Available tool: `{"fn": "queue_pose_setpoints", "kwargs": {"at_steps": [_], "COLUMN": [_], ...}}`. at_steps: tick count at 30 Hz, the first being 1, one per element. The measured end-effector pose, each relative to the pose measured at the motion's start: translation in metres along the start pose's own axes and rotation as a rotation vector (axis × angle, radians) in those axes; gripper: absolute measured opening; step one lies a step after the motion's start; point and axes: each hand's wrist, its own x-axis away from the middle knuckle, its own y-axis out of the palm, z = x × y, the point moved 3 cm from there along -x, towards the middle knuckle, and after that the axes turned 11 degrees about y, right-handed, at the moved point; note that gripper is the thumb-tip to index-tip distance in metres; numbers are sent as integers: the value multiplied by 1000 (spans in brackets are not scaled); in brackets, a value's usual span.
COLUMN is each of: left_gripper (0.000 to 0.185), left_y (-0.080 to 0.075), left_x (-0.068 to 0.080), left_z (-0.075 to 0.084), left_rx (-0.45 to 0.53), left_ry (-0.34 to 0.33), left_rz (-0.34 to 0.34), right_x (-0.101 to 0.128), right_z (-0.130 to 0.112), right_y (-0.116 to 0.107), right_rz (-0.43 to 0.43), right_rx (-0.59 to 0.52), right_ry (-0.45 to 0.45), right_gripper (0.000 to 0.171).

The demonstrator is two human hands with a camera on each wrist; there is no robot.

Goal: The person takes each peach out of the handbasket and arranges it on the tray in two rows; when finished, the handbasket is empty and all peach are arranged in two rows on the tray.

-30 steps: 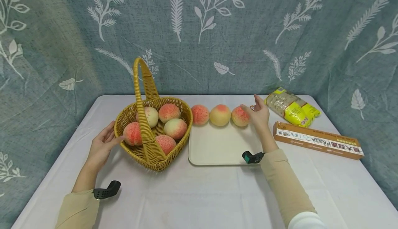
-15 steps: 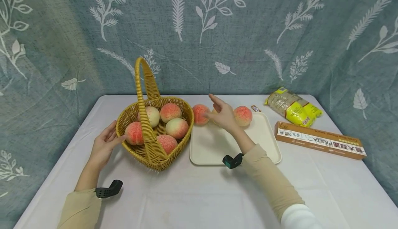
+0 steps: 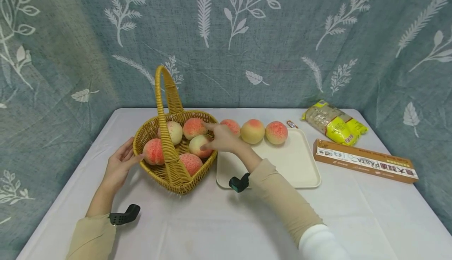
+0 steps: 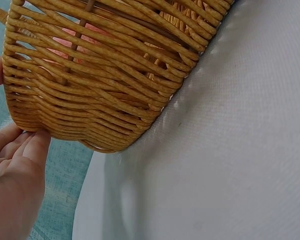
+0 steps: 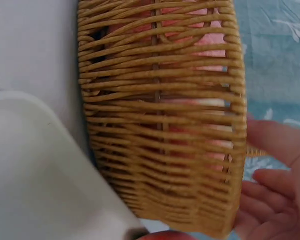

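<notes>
A heart-shaped woven wicker basket with a tall arched handle [image 3: 174, 156] is being steadied at its outer wall by the left hand [image 3: 118, 168], whose fingers [image 4: 24, 145] are lying straight and relaxed against the weave, nothing being gripped. The right hand [image 3: 220, 138] is being reached over the basket's right rim, its fingers [image 3: 209, 126] loosely spread and its thumb being rested on a pale pink-and-cream peach [image 3: 197, 144] lying in the basket; the fruit is being touched rather than clasped. Four more peaches are being held in the basket: a red one at the left [image 3: 153, 151], a pale one behind the handle [image 3: 174, 132], a red one at the back [image 3: 194, 128] and a red one at the front [image 3: 190, 162]. Just beside the basket, a cream rectangular tray [image 3: 279, 166] is being occupied along its far edge by three peaches [image 3: 252, 131]. An orange pasta box [image 3: 365, 160] and a yellow packet [image 3: 333, 124] are lying on the white tabletop [image 3: 226, 224]
</notes>
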Motion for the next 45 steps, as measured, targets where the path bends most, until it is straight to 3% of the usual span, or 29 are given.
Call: {"fn": "queue_pose_setpoints", "kwargs": {"at_steps": [11,18,23,32,35,45], "left_gripper": [79,77,78,79,79,80], "left_y": [1,2,1,-1,-1,0], "left_x": [-1,-4,-3,-1,-1,-2], "left_z": [1,-1,0,0,0,-1], "left_rx": [-4,-5,1,5,7,23], "left_ry": [1,5,5,24,25,7], "left_rz": [0,-10,-5,6,5,21], "right_x": [-13,-15,-16,-15,-13,-2], "right_z": [-19,-18,-18,-16,-16,-2], "right_y": [18,21,20,20,18,-7], "right_rz": [-92,-69,-49,-12,3,82], "right_rx": [395,460,469,406,351,-78], "right_ry": [68,91,73,21,13,15], "right_gripper": [54,71,67,57,61,82]}}
